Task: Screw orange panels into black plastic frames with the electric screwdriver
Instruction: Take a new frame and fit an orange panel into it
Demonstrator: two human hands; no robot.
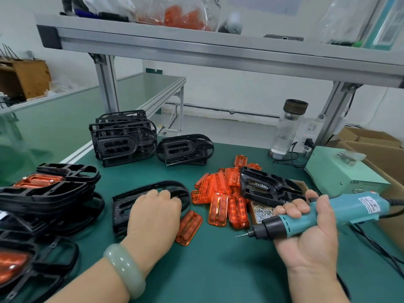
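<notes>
My left hand lies with curled fingers on a black plastic frame on the green table; whether the fingers grip its rim is hidden. One orange panel lies just right of that hand. Further right sits a pile of orange panels, with another black frame beside it over a tray of screws. My right hand grips the teal electric screwdriver, bit pointing left above the table.
Frames fitted with orange panels are stacked at the left. Empty black frames stand at the back. A glass bottle, a pale green power box and cables occupy the right side. An aluminium shelf hangs overhead.
</notes>
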